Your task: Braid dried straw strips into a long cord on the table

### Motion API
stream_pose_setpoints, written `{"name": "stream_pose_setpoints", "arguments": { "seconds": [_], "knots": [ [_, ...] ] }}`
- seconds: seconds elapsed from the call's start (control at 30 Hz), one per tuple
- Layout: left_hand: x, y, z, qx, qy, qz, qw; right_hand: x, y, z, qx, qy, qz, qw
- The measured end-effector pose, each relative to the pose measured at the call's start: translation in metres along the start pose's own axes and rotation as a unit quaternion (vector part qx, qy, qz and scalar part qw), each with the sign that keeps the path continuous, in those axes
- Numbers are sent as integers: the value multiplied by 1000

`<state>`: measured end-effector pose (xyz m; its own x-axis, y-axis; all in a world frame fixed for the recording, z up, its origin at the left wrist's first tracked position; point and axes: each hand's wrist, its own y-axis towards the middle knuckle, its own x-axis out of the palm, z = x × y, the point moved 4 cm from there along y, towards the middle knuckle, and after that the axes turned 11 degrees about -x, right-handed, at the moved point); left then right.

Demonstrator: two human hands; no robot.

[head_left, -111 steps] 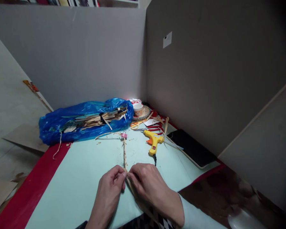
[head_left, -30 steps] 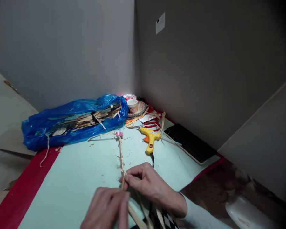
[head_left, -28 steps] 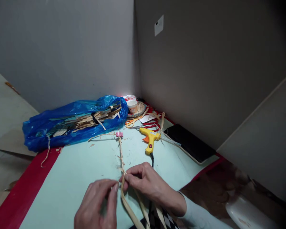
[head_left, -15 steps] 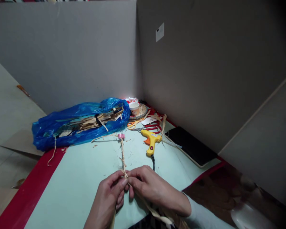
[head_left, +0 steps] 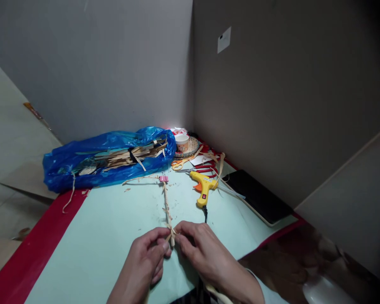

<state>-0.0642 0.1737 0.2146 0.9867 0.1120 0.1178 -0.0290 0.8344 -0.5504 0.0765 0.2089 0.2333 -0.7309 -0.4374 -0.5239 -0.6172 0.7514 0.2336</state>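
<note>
A thin braid of pale straw strips [head_left: 166, 202] runs toward me over the light green sheet, its far end held by a pink binder clip [head_left: 164, 179]. At the near end, my left hand [head_left: 147, 257] pinches a strand between thumb and index finger on the left side. From the right, my right hand [head_left: 205, 249] closes thumb and forefinger on another strand. Between my fingertips a short loose strand end points toward me. Another long pale strip [head_left: 220, 294] hangs below my right wrist.
A blue plastic bag [head_left: 63, 164] of dried strips lies at the back left. Toward the right are a yellow glue gun [head_left: 204, 185], red-handled pliers [head_left: 205, 168], orange scissors [head_left: 179, 164], a paper cup [head_left: 181, 143] and a black tablet-like slab [head_left: 258, 196]. Grey panels [head_left: 129, 63] rise behind.
My hands have drawn slightly apart, each with a strand, and a loose strand end now shows between them. The whole view has shifted slightly.
</note>
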Motion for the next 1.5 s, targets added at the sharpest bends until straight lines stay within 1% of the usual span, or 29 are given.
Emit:
{"name": "stream_pose_setpoints", "arguments": {
  "seconds": [0.03, 0.1, 0.2, 0.3, 0.37, 0.53, 0.6, 0.7, 0.83, 0.93, 1.07, 1.17, 1.27, 1.37, 1.43, 1.5],
  "knots": [
    [1, 0, 2, 6, 14, 0, 1000, 1, 2, 0, -4, 8, 4, 1000],
    [2, -1, 8, 44, 70, 9, 997, 3, 4, 0, -6, 22, 18, 1000],
    [4, -3, 19, 118, 185, 41, 975, 3, 6, -1, -11, 44, 23, 999],
    [5, -2, 23, 141, 246, 55, 957, 3, 7, -1, -21, 79, 4, 997],
    [6, -2, 23, 142, 245, 56, 958, 2, 8, 1, -24, 94, -2, 995],
    [4, 1, 18, 111, 184, 29, 976, -1, 6, -3, -42, 80, 0, 996],
    [1, 1, 16, 96, 176, 41, 979, -2, 3, -6, -47, 51, 2, 998],
    [-4, 0, 14, 81, 178, 64, 979, -3, -1, -7, -26, -11, -5, 1000],
    [-4, -3, 14, 84, 190, 92, 974, -1, -2, -10, 3, -99, -25, 995],
    [-3, -4, 14, 91, 188, 114, 971, 1, 0, -12, 21, -128, -49, 990],
    [0, -5, 16, 94, 190, 131, 968, 4, -1, -11, -4, -147, -47, 988],
    [2, -6, 17, 75, 179, 127, 973, 5, -8, -10, -26, -181, -46, 982],
    [5, -7, 20, 70, 181, 127, 973, 5, -16, -15, -36, -230, -25, 972],
    [9, -9, 22, 83, 190, 125, 970, 7, -20, -24, -47, -254, 24, 966],
    [10, -9, 21, 88, 185, 114, 972, 12, -22, -30, -72, -280, 60, 955],
    [9, -8, 19, 88, 162, 95, 978, 22, -25, -35, -113, -320, 79, 937]
  ]
}}
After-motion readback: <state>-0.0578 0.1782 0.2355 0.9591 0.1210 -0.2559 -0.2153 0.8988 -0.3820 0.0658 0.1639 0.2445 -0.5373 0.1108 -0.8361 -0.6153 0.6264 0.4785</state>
